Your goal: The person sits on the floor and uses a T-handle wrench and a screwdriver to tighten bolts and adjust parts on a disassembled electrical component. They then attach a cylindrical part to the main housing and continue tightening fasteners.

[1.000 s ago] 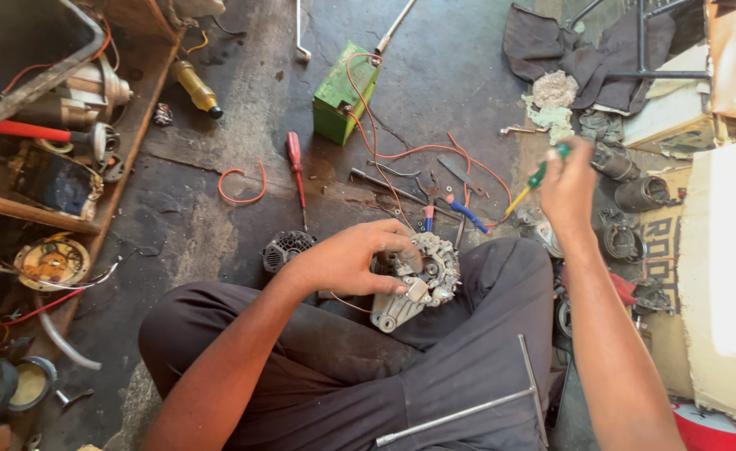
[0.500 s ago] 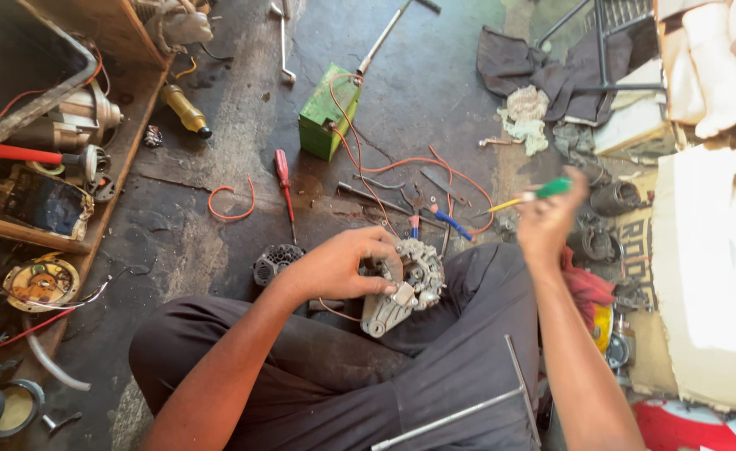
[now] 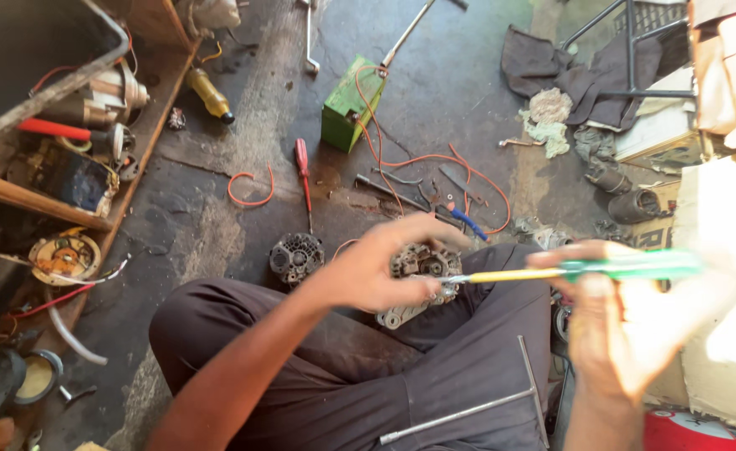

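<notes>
Alternator housing [image 3: 418,271] is being pinned on the lap by the left hand [image 3: 380,267] with fingers clamped over it, steadying it while the right hand [image 3: 614,321] is gripping the green-and-yellow screwdriver [image 3: 585,269], its tip at the casing.

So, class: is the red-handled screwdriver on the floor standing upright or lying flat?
Lying flat. The red-handled screwdriver rests along the floor, handle pointing away from the person, shaft toward the round metal part.

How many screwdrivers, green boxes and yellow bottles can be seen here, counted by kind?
Screwdrivers: 2, a green-handled screwdriver held in the right hand and a red-handled screwdriver on the floor.
Green boxes: 1, green box.
Yellow bottles: 1, yellow bottle.
Total: 4
</notes>
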